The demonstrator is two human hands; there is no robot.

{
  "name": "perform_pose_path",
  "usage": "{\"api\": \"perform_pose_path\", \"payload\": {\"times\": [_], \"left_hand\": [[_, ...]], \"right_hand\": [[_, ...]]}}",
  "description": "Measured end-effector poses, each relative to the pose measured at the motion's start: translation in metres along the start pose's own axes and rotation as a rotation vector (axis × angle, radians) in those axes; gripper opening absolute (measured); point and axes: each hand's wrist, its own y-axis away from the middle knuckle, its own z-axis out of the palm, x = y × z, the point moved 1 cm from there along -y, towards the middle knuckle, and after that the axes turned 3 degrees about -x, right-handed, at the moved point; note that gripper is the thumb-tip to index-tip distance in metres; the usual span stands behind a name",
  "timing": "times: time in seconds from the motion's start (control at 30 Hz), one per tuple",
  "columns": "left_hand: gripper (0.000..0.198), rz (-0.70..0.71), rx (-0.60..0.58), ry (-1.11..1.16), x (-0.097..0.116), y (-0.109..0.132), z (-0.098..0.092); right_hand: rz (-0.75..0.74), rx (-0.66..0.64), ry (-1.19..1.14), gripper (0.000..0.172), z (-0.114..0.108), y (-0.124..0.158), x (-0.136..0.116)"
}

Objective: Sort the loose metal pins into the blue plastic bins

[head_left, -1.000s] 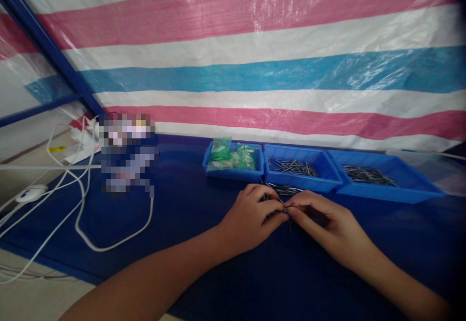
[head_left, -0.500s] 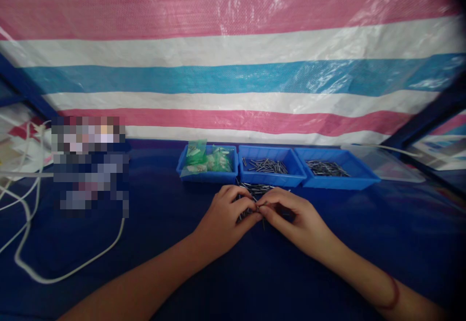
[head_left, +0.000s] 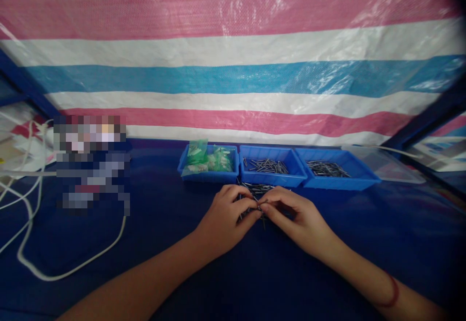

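Just before the middle bin (head_left: 273,180), the left hand (head_left: 225,216) and right hand (head_left: 298,221) pinch what looks like a metal rod (head_left: 259,206); a loose pile (head_left: 257,188) remains outside; the bin already holds others.

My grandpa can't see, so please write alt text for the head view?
The left hand and right hand meet, seemingly pinching thin dark rods, over a pile of them on a blue table. Behind, three blue bins hold green packets (left) or more rods.
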Motion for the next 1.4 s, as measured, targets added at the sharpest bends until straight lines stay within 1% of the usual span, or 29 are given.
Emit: {"api": "perform_pose_path", "payload": {"times": [0.2,0.63,0.77,0.83,1.03,1.4], "left_hand": [[0.015,0.002,0.011,-0.009,-0.001,0.0005,0.0004],[0.017,0.006,-0.017,-0.026,0.0011,0.0008,-0.0001],[0.016,0.008,-0.002,-0.022,0.0002,0.0012,-0.0006],[0.016,0.009,-0.002,-0.021,-0.0004,0.0014,-0.0007],[0.012,0.001,-0.009,-0.021,-0.0023,-0.0011,0.0001],[0.008,0.016,0.033,-0.016,-0.0032,-0.0078,0.0008]], "right_hand": [[0.015,0.03,-0.038,0.013,0.0021,0.0013,0.0038],[0.007,0.002,-0.036,0.015,0.0024,0.0011,0.0035],[0.043,0.036,-0.031,0.015,0.0019,0.0006,0.0053],[0.053,0.026,-0.025,0.016,0.0019,-0.0001,0.0058],[0.008,-0.031,-0.037,0.012,0.0008,-0.002,0.003],[-0.037,0.037,-0.062,0.006,-0.0054,-0.0034,-0.0018]]}}
